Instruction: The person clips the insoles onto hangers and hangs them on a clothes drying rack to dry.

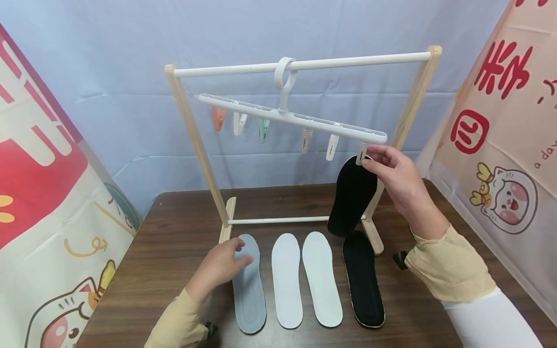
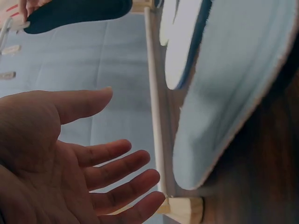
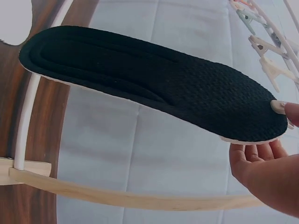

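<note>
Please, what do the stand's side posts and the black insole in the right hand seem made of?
Side posts: probably wood, smooth, matte, with pale visible grain. Black insole: apparently matte fabric on top, from its mesh-like texture; core unclear.

1. A small tabletop booth walled with hanging cloths, set up like a makeshift filming corner; whether it stands in a home, office or studio cannot be told.
2. Far side: a plain, creased pale blue cloth (image 1: 130, 53) forms a backdrop.
3. Left and right: a left printed cloth (image 1: 48, 227) and a right printed cloth (image 1: 500, 128), both with cartoon cats, flank the space.
4. Between them: a dark wood-grain table (image 1: 174, 208) bearing household goods, a rack (image 1: 361, 60), clip hanger (image 1: 330, 124) and insoles (image 1: 287, 280).
</note>
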Tool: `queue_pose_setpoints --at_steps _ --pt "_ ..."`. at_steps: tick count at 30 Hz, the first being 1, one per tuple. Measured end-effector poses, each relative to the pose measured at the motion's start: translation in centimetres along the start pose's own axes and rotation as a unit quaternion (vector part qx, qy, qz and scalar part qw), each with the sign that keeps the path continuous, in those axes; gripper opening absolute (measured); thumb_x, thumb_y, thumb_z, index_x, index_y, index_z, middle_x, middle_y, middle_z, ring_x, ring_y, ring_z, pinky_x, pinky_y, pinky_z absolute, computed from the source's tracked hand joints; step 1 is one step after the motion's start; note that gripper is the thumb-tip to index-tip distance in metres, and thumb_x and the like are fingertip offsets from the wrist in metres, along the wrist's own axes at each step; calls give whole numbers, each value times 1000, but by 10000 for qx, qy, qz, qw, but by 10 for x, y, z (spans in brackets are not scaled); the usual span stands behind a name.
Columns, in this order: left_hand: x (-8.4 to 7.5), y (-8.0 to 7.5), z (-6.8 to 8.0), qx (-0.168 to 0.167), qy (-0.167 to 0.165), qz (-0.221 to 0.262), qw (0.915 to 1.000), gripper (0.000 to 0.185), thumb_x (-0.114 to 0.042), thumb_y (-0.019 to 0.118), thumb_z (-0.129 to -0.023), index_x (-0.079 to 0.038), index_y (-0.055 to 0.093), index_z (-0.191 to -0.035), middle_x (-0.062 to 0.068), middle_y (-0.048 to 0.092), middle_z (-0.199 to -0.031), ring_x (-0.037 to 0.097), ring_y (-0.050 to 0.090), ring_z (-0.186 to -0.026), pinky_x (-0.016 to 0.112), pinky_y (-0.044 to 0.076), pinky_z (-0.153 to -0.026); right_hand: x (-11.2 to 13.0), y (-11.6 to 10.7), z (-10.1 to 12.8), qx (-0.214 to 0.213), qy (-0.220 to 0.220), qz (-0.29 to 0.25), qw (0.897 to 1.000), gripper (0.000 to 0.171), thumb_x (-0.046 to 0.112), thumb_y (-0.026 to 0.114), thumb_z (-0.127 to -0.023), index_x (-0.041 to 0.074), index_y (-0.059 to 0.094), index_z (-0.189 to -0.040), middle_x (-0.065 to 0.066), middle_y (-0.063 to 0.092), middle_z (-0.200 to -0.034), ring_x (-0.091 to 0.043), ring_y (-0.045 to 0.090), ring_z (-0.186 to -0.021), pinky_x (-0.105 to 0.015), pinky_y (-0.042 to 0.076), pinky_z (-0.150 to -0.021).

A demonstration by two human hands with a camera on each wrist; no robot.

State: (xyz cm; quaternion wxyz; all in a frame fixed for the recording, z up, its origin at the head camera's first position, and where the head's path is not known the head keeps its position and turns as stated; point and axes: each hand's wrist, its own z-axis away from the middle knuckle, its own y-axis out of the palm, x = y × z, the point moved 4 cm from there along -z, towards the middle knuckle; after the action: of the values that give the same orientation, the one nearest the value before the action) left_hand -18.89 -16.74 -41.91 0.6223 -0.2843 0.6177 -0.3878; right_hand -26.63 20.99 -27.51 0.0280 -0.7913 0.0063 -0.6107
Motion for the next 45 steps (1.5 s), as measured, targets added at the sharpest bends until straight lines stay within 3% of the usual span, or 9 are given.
queue_pose_setpoints --at_steps 5,9,15,20,28,37,45 --pt "8 2 3 -99 -48 -240 9997 45 -33 73 -91 -2 65 -122 15 71 -114 35 66 -109 50 51 -91 -3 -3 5 -164 -264 -387 9988 27 9 70 -95 9 62 -121 5 62 -111 -7 56 -106 -14 42 -92" --pt "13 4 6 2 -146 -401 9991 47 -35 74 -91 -1 65 -122 15 71 -112 36 66 -108 52 50 -91 -5 -5 9 -278 -462 -550 9970 28 6 70 -94 3 61 -121 4 65 -110 -7 58 -105 -14 44 -92" --pt "18 6 10 158 -280 -389 9987 51 -37 74 -90 -1 64 -124 13 71 -109 34 66 -107 51 50 -92 -5 -6 13 -467 -616 -500 9958 24 4 70 -93 7 65 -116 2 67 -109 -8 60 -104 -14 46 -90" --pt "21 7 12 114 -279 -574 9979 52 -38 76 -88 0 64 -122 6 69 -95 26 66 -92 48 51 -86 -5 -8 18 -726 -680 -494 9938 22 2 71 -92 8 66 -113 2 68 -106 -8 61 -101 -14 47 -87" --pt "27 9 13 138 -435 -694 9965 56 -40 76 -87 1 63 -122 0 63 -84 21 62 -82 45 51 -79 -4 -12 25 -783 -886 -547 9915 15 1 70 -92 11 70 -104 4 67 -90 -9 62 -81 -15 51 -70" --pt "37 14 16 297 -675 -785 9942 38 -42 75 -88 -8 60 -77 1 54 -68 19 50 -62 35 41 -57 1 -10 32 -1009 -934 -189 9903 11 3 71 -92 12 72 -99 7 69 -90 -7 59 -81 -14 48 -69" --pt "46 22 12 437 -734 -853 9927 47 -44 74 -89 -16 52 -59 -4 42 -57 14 37 -53 29 29 -50 8 -5 37 -759 -984 -128 9922 9 7 71 -94 2 71 -101 5 72 -89 -10 64 -75 -16 51 -70"
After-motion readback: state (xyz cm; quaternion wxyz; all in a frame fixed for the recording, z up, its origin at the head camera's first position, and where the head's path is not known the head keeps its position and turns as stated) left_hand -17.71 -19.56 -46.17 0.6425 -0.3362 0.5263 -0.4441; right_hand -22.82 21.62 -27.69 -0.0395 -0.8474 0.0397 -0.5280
